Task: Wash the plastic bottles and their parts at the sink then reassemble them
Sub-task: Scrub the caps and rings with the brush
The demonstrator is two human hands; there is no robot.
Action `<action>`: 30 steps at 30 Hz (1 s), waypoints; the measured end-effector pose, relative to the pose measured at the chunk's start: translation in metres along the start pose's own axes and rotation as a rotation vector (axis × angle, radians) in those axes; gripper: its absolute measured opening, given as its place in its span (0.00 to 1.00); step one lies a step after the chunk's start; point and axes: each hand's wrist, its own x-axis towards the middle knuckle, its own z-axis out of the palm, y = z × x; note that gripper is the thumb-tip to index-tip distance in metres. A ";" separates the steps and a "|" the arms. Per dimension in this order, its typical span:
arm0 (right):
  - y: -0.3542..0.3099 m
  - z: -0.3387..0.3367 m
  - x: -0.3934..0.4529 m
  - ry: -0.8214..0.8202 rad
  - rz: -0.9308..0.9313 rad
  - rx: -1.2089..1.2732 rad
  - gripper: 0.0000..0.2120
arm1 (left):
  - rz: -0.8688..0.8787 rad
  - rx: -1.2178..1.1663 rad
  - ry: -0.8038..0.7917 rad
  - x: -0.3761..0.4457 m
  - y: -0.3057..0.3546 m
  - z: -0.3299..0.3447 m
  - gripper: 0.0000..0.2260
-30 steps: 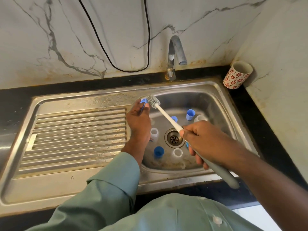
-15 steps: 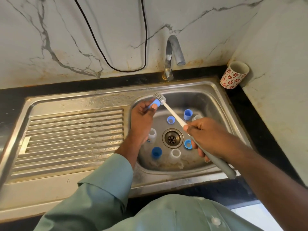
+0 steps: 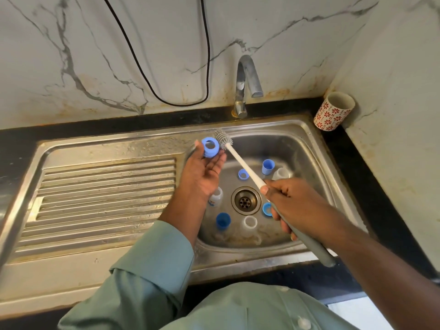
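1. I judge the step in hand to be scrubbing: my left hand (image 3: 202, 172) holds up a blue plastic screw ring (image 3: 210, 147), a bottle collar with a round hole through it, and the grey bristled head of my long bottle brush (image 3: 240, 163) sits just beside that ring, touching or nearly touching its right edge.
2. The ring lies at my left fingertips, pinched between thumb and fingers, palm turned up and fingers reaching away from me over the back left corner of the steel sink basin (image 3: 309, 148).
3. My right hand (image 3: 295, 206) is clenched round the brush where its white shaft meets the grey handle; the handle runs back past my wrist toward my body, the shaft slanting up and left to the ring.
4. Below both grips, the other parts wait in the basin around the drain (image 3: 246, 200): blue caps (image 3: 223, 220), blue rings (image 3: 243, 174) and small white plastic bottles (image 3: 249, 224), all unassembled.
5. The next move calls for steering the bristles into the ring's hole and twisting, my left pinch firm enough that the wet plastic does not slip.
6. No water runs from the steel tap (image 3: 247, 79) beyond my hands, so rinsing remains, I think.
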 end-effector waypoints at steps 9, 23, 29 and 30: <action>0.003 0.005 -0.007 -0.026 0.035 0.049 0.13 | 0.029 -0.080 0.018 0.011 -0.003 0.022 0.13; 0.020 0.015 0.003 0.023 -0.082 -0.221 0.15 | 0.020 -0.152 0.099 0.021 -0.006 0.028 0.10; 0.050 0.014 0.011 0.088 -0.288 -0.576 0.18 | 0.043 -0.075 0.119 0.030 0.008 0.014 0.14; 0.056 0.012 0.008 0.116 -0.332 -0.596 0.19 | 0.057 -0.080 0.143 0.032 0.012 0.011 0.15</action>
